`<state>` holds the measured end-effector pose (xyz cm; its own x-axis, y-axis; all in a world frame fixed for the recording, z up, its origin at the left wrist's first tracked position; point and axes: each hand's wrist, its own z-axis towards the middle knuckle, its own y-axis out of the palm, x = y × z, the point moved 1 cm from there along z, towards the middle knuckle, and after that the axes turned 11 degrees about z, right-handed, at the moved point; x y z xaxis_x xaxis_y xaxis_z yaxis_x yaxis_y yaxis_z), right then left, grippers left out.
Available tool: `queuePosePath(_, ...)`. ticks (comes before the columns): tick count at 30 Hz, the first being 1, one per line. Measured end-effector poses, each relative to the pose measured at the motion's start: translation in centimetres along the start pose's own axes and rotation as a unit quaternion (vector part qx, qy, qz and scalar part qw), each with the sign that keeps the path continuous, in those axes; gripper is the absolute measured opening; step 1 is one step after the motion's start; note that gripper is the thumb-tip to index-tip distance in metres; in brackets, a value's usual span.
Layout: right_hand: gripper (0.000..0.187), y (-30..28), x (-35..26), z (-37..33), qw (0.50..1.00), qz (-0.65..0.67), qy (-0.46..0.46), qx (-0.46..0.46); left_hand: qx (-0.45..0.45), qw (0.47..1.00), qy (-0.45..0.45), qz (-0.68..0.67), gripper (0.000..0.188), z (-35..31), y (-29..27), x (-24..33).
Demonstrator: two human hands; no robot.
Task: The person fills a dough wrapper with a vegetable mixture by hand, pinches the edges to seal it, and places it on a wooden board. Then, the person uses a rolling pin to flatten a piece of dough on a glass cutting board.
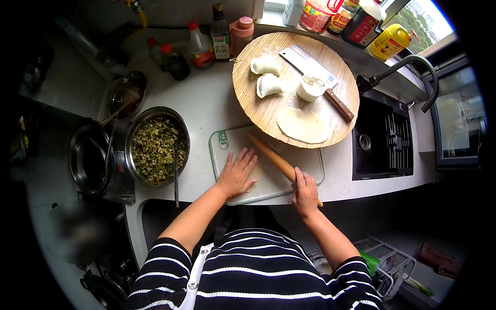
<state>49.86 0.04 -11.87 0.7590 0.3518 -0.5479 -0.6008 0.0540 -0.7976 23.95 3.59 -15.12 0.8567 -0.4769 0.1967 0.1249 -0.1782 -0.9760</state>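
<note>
My left hand (237, 173) lies flat with its fingers spread over a piece of pale dough (254, 178), covering most of it. The dough rests on a white cutting board (235, 147) with a green edge. In my right hand (305, 191) is a wooden rolling pin (276, 161), gripped near its close end and slanting away to the left across the board. Behind the board, a round woven tray (253, 111) carries a rolled dough sheet (302, 125), two filled dumplings (269, 86), a small white tub of flour (311, 89) and a cleaver (308, 64) with a wooden handle.
Left of the board stands a steel bowl (135, 168) of chopped green filling with a utensil over its rim. Farther left are a dark pan (77, 155) and a bowl (139, 82). Bottles (221, 39) line the back; a black sink (380, 165) lies right.
</note>
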Motion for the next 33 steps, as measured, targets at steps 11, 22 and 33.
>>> queuePosePath(11,0.053,2.0,-1.4,0.2,0.991,0.026,-0.089,-0.094,0.182,0.96,-0.21,-0.036,0.084,-6.9,2.6,2.0)
queuePosePath(22,0.084,3.7,-2.7,3.1,0.979,-0.059,-0.035,-0.192,0.015,0.975,-0.221,-0.021,0.074,-3.0,0.0,-1.8)
queuePosePath(33,0.095,4.0,-2.1,4.3,0.984,-0.078,-0.016,-0.156,0.018,0.966,-0.256,0.007,0.079,-1.9,-0.4,-2.3)
